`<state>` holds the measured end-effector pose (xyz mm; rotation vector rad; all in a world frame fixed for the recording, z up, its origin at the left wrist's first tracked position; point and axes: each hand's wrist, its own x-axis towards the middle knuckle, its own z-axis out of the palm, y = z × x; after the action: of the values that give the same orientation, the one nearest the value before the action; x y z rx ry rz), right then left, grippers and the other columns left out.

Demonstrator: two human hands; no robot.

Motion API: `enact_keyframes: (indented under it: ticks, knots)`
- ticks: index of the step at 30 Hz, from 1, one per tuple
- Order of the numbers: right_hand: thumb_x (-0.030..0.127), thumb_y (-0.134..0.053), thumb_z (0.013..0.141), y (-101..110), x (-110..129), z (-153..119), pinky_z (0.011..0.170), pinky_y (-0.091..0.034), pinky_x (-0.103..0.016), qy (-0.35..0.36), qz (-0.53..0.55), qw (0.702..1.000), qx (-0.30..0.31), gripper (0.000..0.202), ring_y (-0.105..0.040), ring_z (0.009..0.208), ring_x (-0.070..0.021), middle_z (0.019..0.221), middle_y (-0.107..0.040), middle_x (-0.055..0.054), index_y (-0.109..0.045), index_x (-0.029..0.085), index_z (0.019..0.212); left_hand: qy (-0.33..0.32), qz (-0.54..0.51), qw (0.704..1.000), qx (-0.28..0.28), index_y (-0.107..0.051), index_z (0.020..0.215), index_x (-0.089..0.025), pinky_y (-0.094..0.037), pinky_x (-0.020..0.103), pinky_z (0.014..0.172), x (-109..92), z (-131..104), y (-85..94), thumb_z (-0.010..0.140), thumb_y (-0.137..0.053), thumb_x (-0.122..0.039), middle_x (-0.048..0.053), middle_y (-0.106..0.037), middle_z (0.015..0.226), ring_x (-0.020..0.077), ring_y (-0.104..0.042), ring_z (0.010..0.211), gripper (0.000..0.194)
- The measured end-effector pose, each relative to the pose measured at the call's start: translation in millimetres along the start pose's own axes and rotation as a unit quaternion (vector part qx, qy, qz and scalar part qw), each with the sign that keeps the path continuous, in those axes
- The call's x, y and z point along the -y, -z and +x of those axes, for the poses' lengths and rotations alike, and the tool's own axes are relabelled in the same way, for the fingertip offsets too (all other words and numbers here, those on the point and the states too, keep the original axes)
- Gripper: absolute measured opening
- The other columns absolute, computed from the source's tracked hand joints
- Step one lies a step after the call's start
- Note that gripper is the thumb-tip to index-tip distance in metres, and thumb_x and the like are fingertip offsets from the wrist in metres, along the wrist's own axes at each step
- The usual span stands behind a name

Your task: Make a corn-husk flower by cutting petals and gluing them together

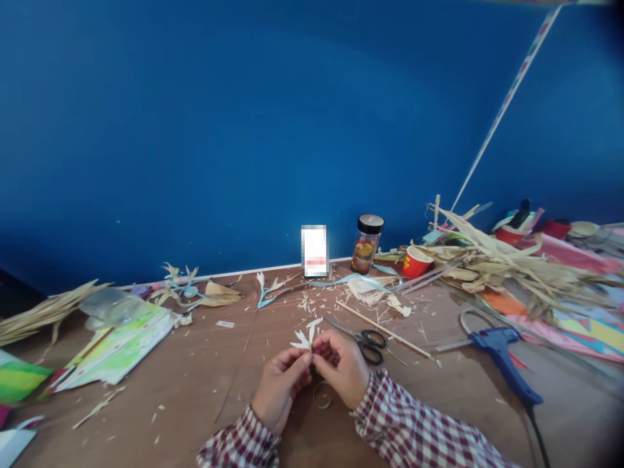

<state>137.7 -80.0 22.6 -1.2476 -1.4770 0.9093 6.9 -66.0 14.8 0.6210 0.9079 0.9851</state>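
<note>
A small pale flower shape of husk petals (303, 339) stands up between my two hands, above the front middle of the table. My left hand (281, 385) pinches its base with thumb and forefinger. Closed against the same base from the other side is my right hand (342, 365), its fingertips touching those of the left. A thin curled strip (322, 395) hangs or lies just below the fingers; I cannot tell whether it joins the flower. Black-handled scissors (371, 344) lie right beside my right hand, blades partly hidden behind it.
A blue glue gun (507, 361) lies at right with its cord. Dry corn husks (492, 253), a red paper cup (417, 262) and a lidded jar (366, 246) stand behind. A wooden stick (385, 330) crosses the brown table (195, 390). Painted paper (121, 344) lies left.
</note>
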Motion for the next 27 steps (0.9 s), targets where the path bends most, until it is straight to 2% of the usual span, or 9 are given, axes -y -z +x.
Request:
enact_keyframes:
  ticks: [8,11,16,21,24,27]
  knots:
    - [0.014,-0.050,0.073,-0.9,1.3,0.3,0.052,-0.041,-0.019,0.015,-0.024,1.000,-0.001,0.012,-0.053,0.056,-0.0098,0.067,-0.060,0.000,-0.055,0.018,0.083,-0.012,0.014,1.000,-0.018,-0.068,0.074,-0.014,-0.047,0.018,0.054,4.0,-0.3,1.3,0.058,-0.073,-0.022,0.000,-0.065,0.067,0.0071,-0.057,0.056,0.019]
    - [0.015,-0.052,0.073,-0.4,3.3,0.3,0.051,-0.041,-0.019,0.004,-0.011,1.000,0.005,0.012,-0.053,0.056,-0.0098,0.068,-0.060,0.000,-0.054,0.017,0.084,-0.020,0.003,1.000,-0.021,-0.067,0.071,-0.014,-0.045,0.016,0.050,3.4,0.3,1.3,0.057,-0.074,-0.021,-0.001,-0.063,0.064,0.0052,-0.054,0.052,0.017]
    - [0.021,-0.053,0.075,0.4,4.6,-0.2,0.051,-0.039,-0.019,-0.015,0.011,1.000,0.025,0.008,-0.049,0.055,-0.0091,0.067,-0.058,0.000,-0.055,0.017,0.081,0.006,-0.074,0.997,0.010,-0.064,0.066,-0.014,-0.035,0.012,0.040,-3.8,2.3,4.0,0.061,-0.071,-0.020,-0.006,-0.052,0.051,0.0008,-0.042,0.041,0.010]
    - [0.030,-0.048,0.081,1.1,-0.2,-0.2,0.053,-0.040,-0.020,-0.032,0.031,0.998,0.042,0.017,-0.050,0.055,-0.0097,0.063,-0.057,0.000,-0.058,0.016,0.080,0.034,-0.108,0.993,0.027,-0.065,0.072,-0.013,-0.033,0.012,0.040,-5.8,0.7,5.6,0.062,-0.070,-0.019,-0.005,-0.051,0.051,0.0008,-0.042,0.042,0.013]
    - [0.031,-0.054,0.077,-0.1,-2.8,-0.4,0.053,-0.041,-0.020,-0.055,0.058,0.996,0.050,0.018,-0.051,0.056,-0.0102,0.063,-0.058,-0.001,-0.059,0.015,0.080,0.038,-0.106,0.994,0.006,-0.065,0.073,-0.014,-0.034,0.012,0.041,-3.9,-0.4,4.9,0.062,-0.071,-0.019,-0.003,-0.057,0.057,0.0016,-0.046,0.045,0.014]
    - [0.030,-0.060,0.071,-2.2,-3.7,-0.6,0.050,-0.039,-0.019,-0.075,0.058,0.994,0.052,0.016,-0.050,0.053,-0.0096,0.060,-0.058,0.000,-0.059,0.014,0.075,0.032,-0.094,0.995,0.004,-0.065,0.072,-0.014,-0.031,0.012,0.038,-2.3,-0.7,3.6,0.061,-0.071,-0.020,-0.003,-0.058,0.057,0.0007,-0.042,0.041,0.014]
